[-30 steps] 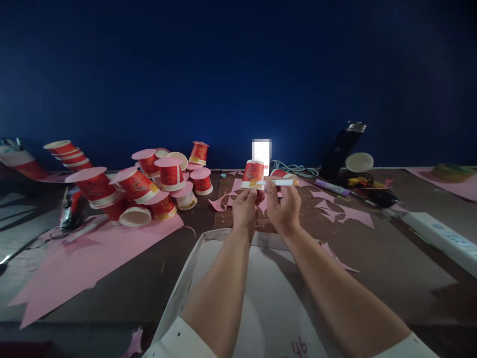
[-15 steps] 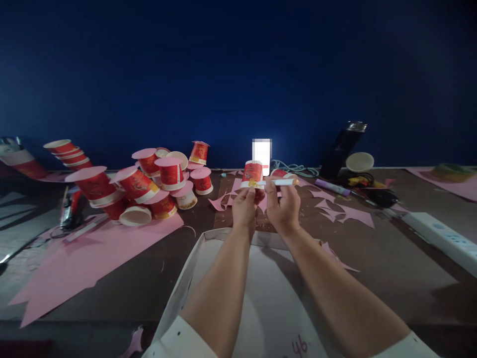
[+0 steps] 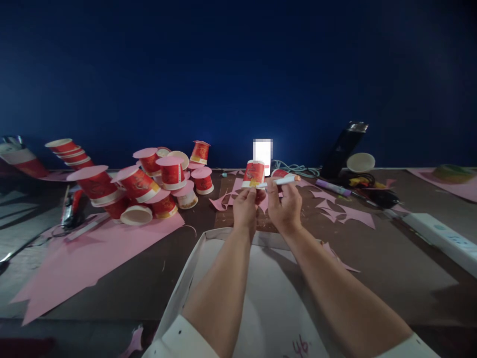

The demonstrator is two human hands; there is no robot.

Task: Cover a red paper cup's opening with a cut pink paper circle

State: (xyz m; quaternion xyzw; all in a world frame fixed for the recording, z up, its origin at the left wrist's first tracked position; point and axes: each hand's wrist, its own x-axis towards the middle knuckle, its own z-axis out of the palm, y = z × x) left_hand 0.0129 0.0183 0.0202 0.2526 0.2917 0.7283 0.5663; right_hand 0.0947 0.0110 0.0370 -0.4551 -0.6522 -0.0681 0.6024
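Observation:
My left hand [image 3: 245, 210] is closed on the rim of a red paper cup [image 3: 254, 171], which is upside down with its white rim low. Between the fingers of my right hand [image 3: 286, 206] is a slim white pen [image 3: 283, 181] with an orange back end. The pen points left, its tip at the cup's lower edge near my left fingertips; whether it touches cannot be made out. Behind my right hand another red cup [image 3: 279, 173] is partly hidden. To the left stand several red cups topped with pink paper discs [image 3: 170, 171].
A white box lid [image 3: 212, 258] lies under my forearms. Pink sheet [image 3: 108, 258] spreads at left, with pink scraps [image 3: 354, 214] at right. A lit phone [image 3: 263, 150], a dark flask [image 3: 345, 146], a purple tube [image 3: 333, 188] and a power strip [image 3: 441, 241] are also around.
The pen has tilted, its orange end now higher and its tip slightly lower along the cup's rim. Both hands hold the same things nearly in place.

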